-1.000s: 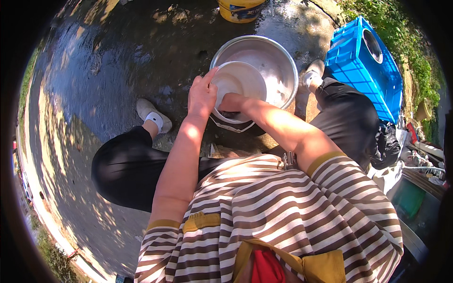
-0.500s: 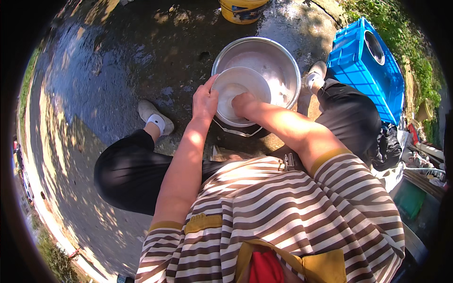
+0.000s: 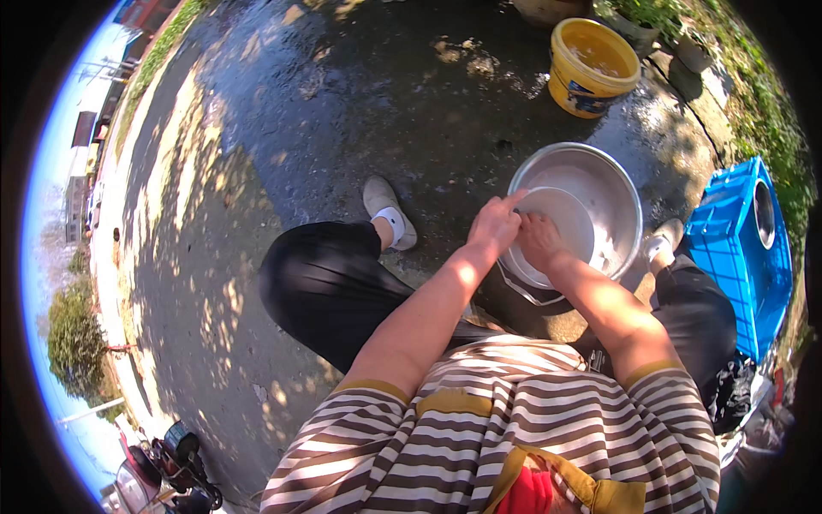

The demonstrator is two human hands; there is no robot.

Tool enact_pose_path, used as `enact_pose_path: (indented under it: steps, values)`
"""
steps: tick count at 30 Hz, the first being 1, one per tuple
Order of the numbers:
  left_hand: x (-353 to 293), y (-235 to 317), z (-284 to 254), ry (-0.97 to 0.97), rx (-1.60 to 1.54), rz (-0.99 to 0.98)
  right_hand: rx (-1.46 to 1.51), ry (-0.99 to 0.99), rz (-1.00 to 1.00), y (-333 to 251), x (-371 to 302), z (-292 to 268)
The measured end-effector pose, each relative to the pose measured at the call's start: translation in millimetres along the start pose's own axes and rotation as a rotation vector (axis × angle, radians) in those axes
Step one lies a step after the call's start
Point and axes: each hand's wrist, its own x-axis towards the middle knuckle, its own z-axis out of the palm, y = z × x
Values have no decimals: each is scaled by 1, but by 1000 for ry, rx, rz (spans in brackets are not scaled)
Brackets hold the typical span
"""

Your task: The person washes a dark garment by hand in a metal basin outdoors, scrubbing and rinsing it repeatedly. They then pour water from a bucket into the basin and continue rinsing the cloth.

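Note:
A smaller pale metal bowl (image 3: 571, 216) sits tilted inside a wide silver metal basin (image 3: 626, 190), which stands on the ground between my feet. My left hand (image 3: 494, 226) is closed round the bowl's left rim, its index finger stretched along the edge. Inside the bowl, my right hand (image 3: 539, 240) presses against the left inner wall, close beside my left hand. Its fingers are bent downward, and whatever lies under them is hidden. A thin pale bail handle (image 3: 529, 294) hangs at the basin's near side.
Beyond the basin stands a yellow bucket (image 3: 591, 73) of water. At the right, a blue plastic crate (image 3: 741, 248) lies tilted beside my knee, with a round metal-rimmed thing on it. Wet concrete (image 3: 368, 94) spreads ahead and left. A parked motorbike (image 3: 175, 467) is at lower left.
The view has swung left, so everything sits farther right and lower. My right hand has moved from the bowl's bottom to its left wall, beside my left hand, which still grips the rim.

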Motion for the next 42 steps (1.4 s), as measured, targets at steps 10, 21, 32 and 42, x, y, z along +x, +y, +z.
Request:
enact_pose_path:
  steps: [10,21,32,42]
  values:
    - [-13,1,15,10,-33,10,554,-365,592,39,2,24]
    - [-7,7,9,11,40,36,525,-186,91,9,13,23]
    - [-11,15,-8,-51,9,13,-230,302,-319,18,8,66]
    - [-12,14,4,-10,15,26,145,-709,150,29,9,12]
